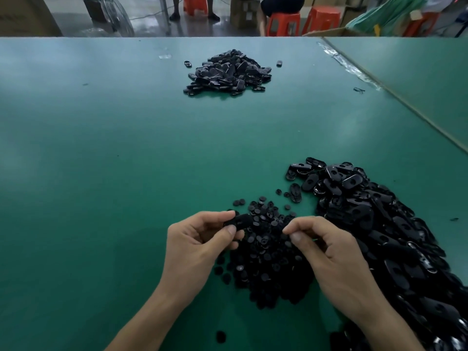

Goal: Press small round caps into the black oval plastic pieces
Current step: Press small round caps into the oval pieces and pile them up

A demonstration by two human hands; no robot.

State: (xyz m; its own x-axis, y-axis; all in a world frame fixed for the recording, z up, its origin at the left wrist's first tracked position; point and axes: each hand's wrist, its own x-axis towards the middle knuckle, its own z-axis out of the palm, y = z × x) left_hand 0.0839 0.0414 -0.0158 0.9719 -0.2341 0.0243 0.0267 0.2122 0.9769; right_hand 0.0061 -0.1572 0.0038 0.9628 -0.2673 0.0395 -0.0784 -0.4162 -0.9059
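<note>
now the left hand (pixel 195 245) is pinching a likely stiff, light black oval plastic piece (pixel 240 221) by its end, the right hand (pixel 328 250) pinching i cannot tell what.

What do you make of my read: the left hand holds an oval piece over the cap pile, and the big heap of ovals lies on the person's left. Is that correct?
Not quite. The head view shows the big heap of ovals on the person's right, not the left. The rest stands: the left hand holds an oval piece over the cap pile.
</note>
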